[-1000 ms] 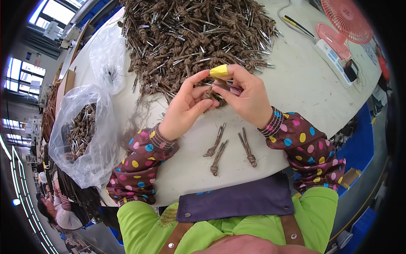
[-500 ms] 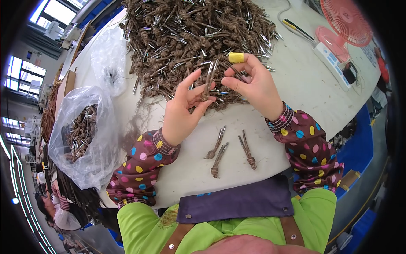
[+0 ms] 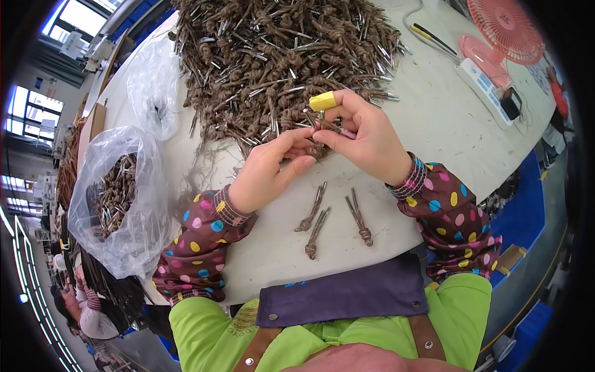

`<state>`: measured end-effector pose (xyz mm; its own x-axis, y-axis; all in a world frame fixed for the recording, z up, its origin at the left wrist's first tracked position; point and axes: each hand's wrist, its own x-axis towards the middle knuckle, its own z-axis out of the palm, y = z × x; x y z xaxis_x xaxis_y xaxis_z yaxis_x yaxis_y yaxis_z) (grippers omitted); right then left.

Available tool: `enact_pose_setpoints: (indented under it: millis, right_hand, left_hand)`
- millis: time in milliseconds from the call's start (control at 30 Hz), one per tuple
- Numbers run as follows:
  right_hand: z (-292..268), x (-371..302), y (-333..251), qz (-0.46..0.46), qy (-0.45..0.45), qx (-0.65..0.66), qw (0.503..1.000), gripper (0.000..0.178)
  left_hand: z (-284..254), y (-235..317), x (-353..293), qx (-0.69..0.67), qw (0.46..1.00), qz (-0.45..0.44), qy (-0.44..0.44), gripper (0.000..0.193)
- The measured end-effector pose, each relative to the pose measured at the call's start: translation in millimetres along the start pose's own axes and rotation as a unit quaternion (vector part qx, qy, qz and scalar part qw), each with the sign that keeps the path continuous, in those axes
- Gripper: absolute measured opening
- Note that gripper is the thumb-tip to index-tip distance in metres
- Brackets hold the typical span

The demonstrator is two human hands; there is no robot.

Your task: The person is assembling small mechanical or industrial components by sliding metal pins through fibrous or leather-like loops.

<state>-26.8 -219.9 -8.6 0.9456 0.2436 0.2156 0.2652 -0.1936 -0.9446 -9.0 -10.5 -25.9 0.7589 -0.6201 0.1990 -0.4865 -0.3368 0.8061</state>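
Observation:
My two hands meet at the near edge of a big pile of brown knotted cords with silvery metal tips (image 3: pixel 279 68). My right hand (image 3: pixel 370 137), with yellow tape round a finger, pinches a knotted cord (image 3: pixel 318 150) between thumb and fingers. The fingers of my left hand (image 3: pixel 273 168) are curled in against that cord, partly hiding it. Closer to me on the white table lie three separate cords: one on the left (image 3: pixel 312 208), another in the middle (image 3: pixel 317 234) and a third on the right (image 3: pixel 359 218).
On the left a clear plastic bag (image 3: pixel 152 204) holds more knotted cords, with another clear bag (image 3: pixel 149 93) behind it. At the far right stand a pink fan (image 3: pixel 505 31) and a white power strip (image 3: pixel 483 93). A black-and-yellow tool (image 3: pixel 434 38) lies near a cable.
My left hand has come down and its fingers have curled in; the cord it held upright no longer stands up. My right hand has moved slightly left and down, closer to it.

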Motion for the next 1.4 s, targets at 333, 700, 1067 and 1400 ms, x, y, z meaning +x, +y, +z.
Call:
enact_pose_setpoints:
  millis: [333, 700, 1067, 1400]
  right_hand:
    - [-3, 5, 12, 0.020, -0.046, 0.073, 0.996, 0.039]
    - [8, 4, 15, 0.052, -0.063, 0.217, 0.973, 0.043]
    - [0, -4, 3, -0.081, 0.032, -0.085, 0.992, 0.033]
    - [1, -7, 5, -0.126, -0.021, -0.290, 0.948, 0.025]
  left_hand:
    - [-13, 7, 4, 0.071, 0.997, 0.043, -0.001, 0.016]
    - [6, -17, -4, -0.214, 0.976, -0.026, -0.015, 0.006]
    - [0, -14, -3, -0.067, 0.988, 0.042, 0.134, 0.006]
    - [-2, -10, 2, 0.148, 0.966, 0.170, 0.124, 0.018]
